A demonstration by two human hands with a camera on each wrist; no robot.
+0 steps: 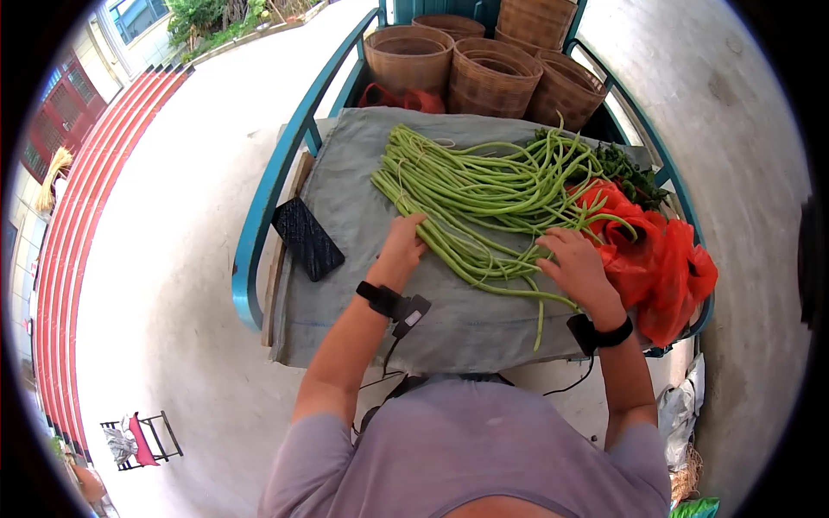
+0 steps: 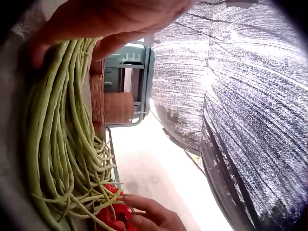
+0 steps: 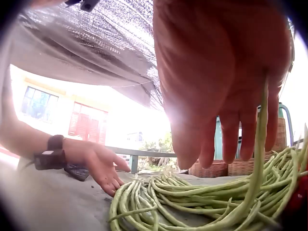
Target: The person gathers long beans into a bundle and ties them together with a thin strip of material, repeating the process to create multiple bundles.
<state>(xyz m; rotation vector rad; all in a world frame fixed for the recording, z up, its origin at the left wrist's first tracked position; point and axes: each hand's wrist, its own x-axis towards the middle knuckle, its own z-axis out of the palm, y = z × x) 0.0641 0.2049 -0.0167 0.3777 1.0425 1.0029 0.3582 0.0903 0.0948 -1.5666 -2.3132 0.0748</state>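
Observation:
A large bundle of long green yardlong beans (image 1: 484,186) lies across a grey cloth (image 1: 345,160). My left hand (image 1: 401,249) is at the near left end of the bundle, its fingers touching the bean ends. In the right wrist view, that left hand (image 3: 103,168) has straight fingers pointing down at the beans. My right hand (image 1: 577,266) is over the loose tips at the near right, fingers extended. One bean (image 3: 260,149) rises in front of its palm in the right wrist view. Thin ties (image 1: 399,177) circle part of the bundle.
Right of the beans lie red plastic bags (image 1: 656,268) and dark leafy greens (image 1: 626,173). A black phone-shaped item (image 1: 308,239) rests at the left. Several woven baskets (image 1: 492,78) stand behind, within the cart's blue rails (image 1: 276,181).

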